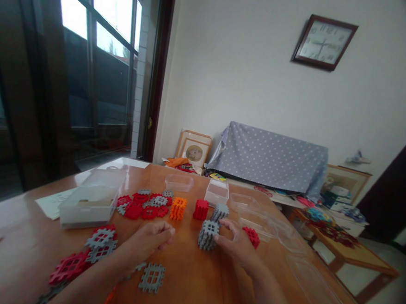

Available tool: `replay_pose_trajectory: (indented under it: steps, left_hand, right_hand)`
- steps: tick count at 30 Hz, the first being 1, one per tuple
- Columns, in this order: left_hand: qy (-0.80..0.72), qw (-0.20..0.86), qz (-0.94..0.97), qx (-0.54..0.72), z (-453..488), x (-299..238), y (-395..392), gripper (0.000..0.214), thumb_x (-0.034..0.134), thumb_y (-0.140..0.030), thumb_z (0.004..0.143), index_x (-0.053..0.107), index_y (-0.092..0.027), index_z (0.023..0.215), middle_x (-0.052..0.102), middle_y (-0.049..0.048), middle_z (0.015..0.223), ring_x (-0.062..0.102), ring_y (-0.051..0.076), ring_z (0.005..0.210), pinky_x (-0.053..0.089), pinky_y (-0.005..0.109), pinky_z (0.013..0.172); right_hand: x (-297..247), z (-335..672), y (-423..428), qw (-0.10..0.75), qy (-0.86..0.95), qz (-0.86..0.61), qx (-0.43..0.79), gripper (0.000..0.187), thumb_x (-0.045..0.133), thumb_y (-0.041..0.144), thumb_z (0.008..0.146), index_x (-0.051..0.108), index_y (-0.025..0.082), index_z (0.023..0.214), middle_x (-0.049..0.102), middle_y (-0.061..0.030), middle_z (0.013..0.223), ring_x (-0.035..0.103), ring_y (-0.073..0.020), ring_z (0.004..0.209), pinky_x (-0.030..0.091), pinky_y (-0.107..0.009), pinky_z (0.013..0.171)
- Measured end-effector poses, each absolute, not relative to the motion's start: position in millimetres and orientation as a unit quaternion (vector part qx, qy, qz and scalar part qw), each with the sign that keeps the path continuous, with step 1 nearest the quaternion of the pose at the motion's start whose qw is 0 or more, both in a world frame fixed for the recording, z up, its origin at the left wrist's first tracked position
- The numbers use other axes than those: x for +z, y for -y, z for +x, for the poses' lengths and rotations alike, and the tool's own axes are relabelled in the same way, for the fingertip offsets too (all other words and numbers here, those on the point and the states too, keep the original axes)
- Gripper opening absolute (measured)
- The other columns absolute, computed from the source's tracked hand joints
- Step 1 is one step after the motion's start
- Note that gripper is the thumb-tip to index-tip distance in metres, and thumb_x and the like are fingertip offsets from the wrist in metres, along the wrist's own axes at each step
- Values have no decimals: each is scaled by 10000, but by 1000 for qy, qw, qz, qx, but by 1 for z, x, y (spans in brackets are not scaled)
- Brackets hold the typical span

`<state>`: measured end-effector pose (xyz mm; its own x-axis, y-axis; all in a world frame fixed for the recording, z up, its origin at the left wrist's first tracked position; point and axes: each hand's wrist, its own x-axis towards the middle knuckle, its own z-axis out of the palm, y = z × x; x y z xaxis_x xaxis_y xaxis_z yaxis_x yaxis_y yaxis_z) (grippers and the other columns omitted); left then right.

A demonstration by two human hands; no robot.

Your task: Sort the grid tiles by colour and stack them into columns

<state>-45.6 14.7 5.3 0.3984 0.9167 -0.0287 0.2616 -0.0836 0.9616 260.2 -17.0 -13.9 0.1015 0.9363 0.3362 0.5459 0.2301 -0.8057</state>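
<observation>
My right hand [238, 243] has its thumb and forefinger on the right side of a stack of grey interlocking tiles [208, 235]. Just behind it stands another grey stack [220, 211]. A red stack [201, 209] and an orange stack [178, 208] stand farther left. My left hand [155, 237] is over the table with its fingers curled together; what they hold, if anything, is hidden. Near that forearm lie a single grey tile [152, 278] and loose red tiles [69, 267]. Red tiles [251, 237] also sit beyond my right hand.
Loose red and grey tiles [143, 205] form a pile beyond my left hand. A lidded clear box [88, 206] stands at left. A small white box [217, 192] and clear trays [257, 223] line the far and right sides of the wooden table [186, 285].
</observation>
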Motion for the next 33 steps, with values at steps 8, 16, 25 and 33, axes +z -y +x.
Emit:
replay_pose_trajectory:
  steps: [8,16,25,33]
  left_hand:
    - [-419,509,697,282,-48,0,-15,381,585,-570,833,591,-189,824,511,-43,699,446,127,626,324,232,580]
    - [-421,444,756,232,-56,1,-12,330,592,-503,830,665,-193,917,586,-11,758,511,164,676,348,238,582]
    - [-432,296,843,122,-72,24,11,471,776,-334,589,699,-258,1047,651,58,1108,581,310,1051,410,329,864]
    - [-424,208,879,69,-68,12,7,336,719,-271,577,665,-231,906,625,61,1020,565,296,973,389,337,809]
  right_hand:
    - [-17,257,13,466,638,-572,220,445,732,397,760,714,197,1157,676,-106,1250,594,-299,1209,392,-500,1096]
    - [-14,259,15,488,613,-582,219,441,683,429,801,687,205,1181,695,-103,1211,610,-309,1165,445,-491,1019]
    - [2,187,59,360,711,-524,300,115,557,234,856,622,213,764,594,46,707,539,-124,669,383,-221,608]
    - [-8,161,68,277,742,-523,315,71,602,234,821,662,224,785,587,68,666,508,-98,602,325,-198,541]
